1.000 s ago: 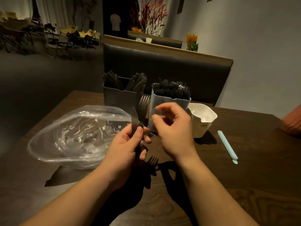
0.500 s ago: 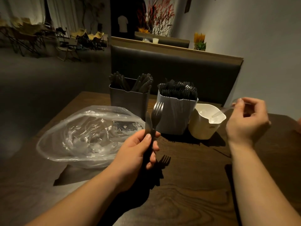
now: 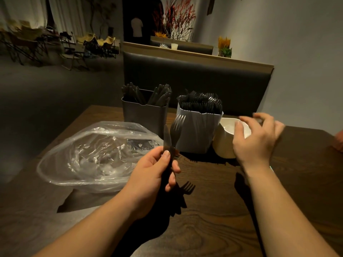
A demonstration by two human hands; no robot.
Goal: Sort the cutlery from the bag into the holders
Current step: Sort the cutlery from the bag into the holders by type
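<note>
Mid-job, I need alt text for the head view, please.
The left hand holds a black fork and knife upright over a dark wooden table, while the open right hand, blurred, hovers by a white cup. Behind stand a dark holder and a white holder holding black cutlery; a clear bag lies left.

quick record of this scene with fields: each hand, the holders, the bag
left hand: grips a black fork and a black knife upright by their handles
right hand: fingers spread above the white cup, blurred, nothing seen in it
dark holder: black cutlery standing in two bunches
white holder: packed with black forks, tines up
bag: clear plastic, lying on the table beside the left hand
</note>
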